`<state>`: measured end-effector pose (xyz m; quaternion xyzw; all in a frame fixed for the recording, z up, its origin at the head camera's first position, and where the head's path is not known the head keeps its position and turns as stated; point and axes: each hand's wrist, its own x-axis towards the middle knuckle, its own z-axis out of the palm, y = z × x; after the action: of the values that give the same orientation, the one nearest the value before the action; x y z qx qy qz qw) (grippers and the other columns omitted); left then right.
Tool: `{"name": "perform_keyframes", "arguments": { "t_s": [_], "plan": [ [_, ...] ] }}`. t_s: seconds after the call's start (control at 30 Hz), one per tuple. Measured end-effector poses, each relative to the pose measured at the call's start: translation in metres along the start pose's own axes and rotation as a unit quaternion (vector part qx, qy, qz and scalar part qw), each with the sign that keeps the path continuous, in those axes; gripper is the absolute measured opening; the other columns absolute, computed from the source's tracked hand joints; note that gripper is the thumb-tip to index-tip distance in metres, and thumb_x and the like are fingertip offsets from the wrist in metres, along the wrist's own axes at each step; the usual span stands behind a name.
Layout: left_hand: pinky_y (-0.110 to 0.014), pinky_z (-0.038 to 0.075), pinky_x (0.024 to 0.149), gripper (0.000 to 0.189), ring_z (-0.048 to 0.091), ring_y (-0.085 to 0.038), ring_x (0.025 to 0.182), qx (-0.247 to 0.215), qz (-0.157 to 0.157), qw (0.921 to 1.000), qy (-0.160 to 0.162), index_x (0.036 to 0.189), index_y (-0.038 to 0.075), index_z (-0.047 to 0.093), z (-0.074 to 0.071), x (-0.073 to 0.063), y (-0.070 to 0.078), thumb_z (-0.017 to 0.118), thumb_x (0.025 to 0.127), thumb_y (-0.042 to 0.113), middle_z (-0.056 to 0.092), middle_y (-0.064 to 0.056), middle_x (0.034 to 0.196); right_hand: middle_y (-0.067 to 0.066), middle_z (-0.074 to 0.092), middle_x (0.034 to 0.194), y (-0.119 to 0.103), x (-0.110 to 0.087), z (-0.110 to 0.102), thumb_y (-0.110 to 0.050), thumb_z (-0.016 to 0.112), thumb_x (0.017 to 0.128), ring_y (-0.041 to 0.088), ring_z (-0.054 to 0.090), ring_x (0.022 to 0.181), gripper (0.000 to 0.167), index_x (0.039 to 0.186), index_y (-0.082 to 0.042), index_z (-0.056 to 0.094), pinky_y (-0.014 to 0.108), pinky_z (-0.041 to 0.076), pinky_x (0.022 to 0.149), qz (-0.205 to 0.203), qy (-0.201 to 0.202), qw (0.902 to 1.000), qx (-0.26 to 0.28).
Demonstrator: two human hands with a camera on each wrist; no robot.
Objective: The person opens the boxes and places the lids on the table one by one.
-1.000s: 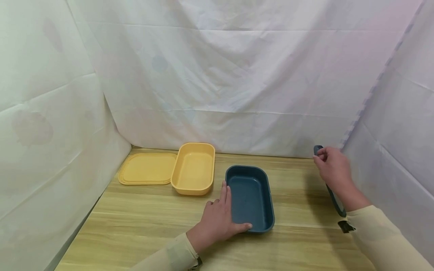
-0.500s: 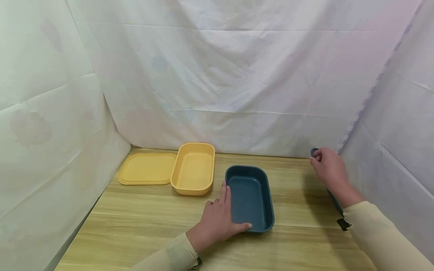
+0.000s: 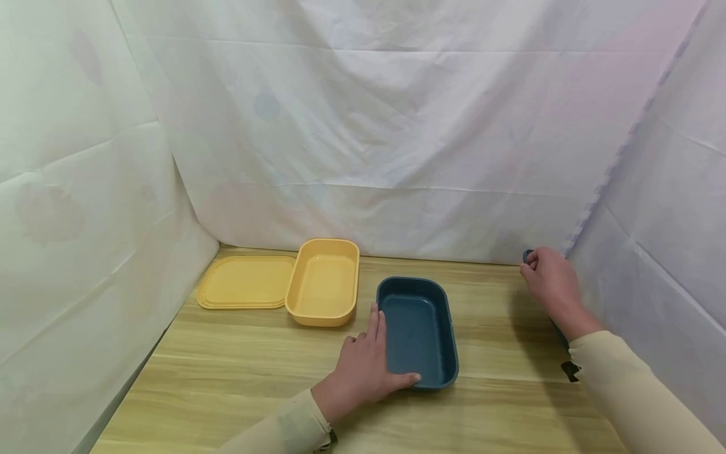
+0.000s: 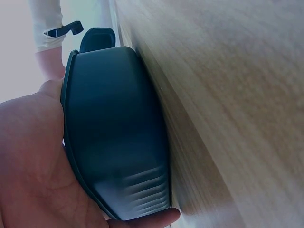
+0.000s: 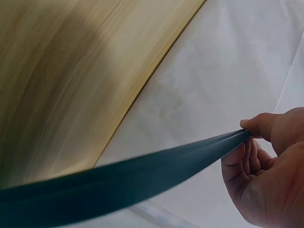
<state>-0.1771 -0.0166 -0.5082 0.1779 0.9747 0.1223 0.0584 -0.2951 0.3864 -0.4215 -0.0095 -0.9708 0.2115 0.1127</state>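
Observation:
In the head view an uncovered dark teal storage container (image 3: 420, 340) lies on the wooden table, its inside bare. My left hand (image 3: 363, 369) rests against its near left corner, with two straight fingers along the left rim and the thumb (image 3: 405, 379) along the near rim. In the left wrist view the palm (image 4: 35, 166) faces the container's ribbed side (image 4: 118, 123). At the far right my right hand (image 3: 553, 280) pinches a dark teal lid (image 5: 142, 175) by its end, thumb against fingers. The lid stands edge-on above the table, largely hidden behind the forearm in the head view.
A yellow container (image 3: 323, 287) stands left of the teal one, uncovered. A yellow lid (image 3: 246, 282) lies flat at its left side. White cloth (image 3: 386, 139) hangs behind the wooden table (image 3: 238, 378) and along both sides.
My right hand has shifted slightly left, and the teal lid has turned so that less of it shows past the forearm. The left hand and the containers have stayed put.

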Motion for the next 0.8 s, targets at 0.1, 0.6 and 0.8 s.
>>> {"name": "perform_keyframes", "arguments": {
  "t_s": [0.1, 0.6, 0.8],
  "plan": [
    [-0.054, 0.052, 0.103, 0.143, 0.068, -0.032, 0.13, -0.001, 0.0, 1.0, -0.001, 0.176, 0.001, 0.017, 0.0, 0.0, 0.0, 0.05, 0.082, 0.104, 0.0, -0.019, 0.185, 0.018, 0.065, 0.09, 0.004, 0.003, 0.002, -0.012, 0.062, 0.107, 0.031, 0.06, 0.074, 0.019, 0.106, 0.006, 0.065, 0.045, 0.047, 0.066, 0.003, -0.004, 1.0, -0.003],
    [-0.056, 0.052, 0.102, 0.141, 0.068, -0.034, 0.13, -0.009, 0.0, 1.0, 0.002, 0.175, -0.001, 0.019, -0.003, -0.001, 0.002, 0.058, 0.084, 0.099, 0.003, -0.02, 0.184, 0.001, 0.039, 0.064, 0.013, 0.014, 0.014, -0.011, 0.056, 0.107, 0.023, 0.04, 0.058, 0.031, 0.078, -0.01, 0.046, 0.039, 0.032, 0.055, 0.013, -0.022, 0.9997, -0.001],
    [-0.055, 0.053, 0.102, 0.142, 0.068, -0.033, 0.13, -0.005, 0.0, 1.0, 0.002, 0.175, -0.001, 0.019, -0.003, -0.001, 0.002, 0.056, 0.083, 0.101, 0.002, -0.02, 0.184, -0.001, 0.032, 0.064, 0.016, 0.017, 0.02, -0.007, 0.055, 0.103, 0.021, 0.033, 0.057, 0.031, 0.075, -0.013, 0.041, 0.037, 0.028, 0.053, 0.008, -0.009, 0.9999, -0.01]
  ]
}}
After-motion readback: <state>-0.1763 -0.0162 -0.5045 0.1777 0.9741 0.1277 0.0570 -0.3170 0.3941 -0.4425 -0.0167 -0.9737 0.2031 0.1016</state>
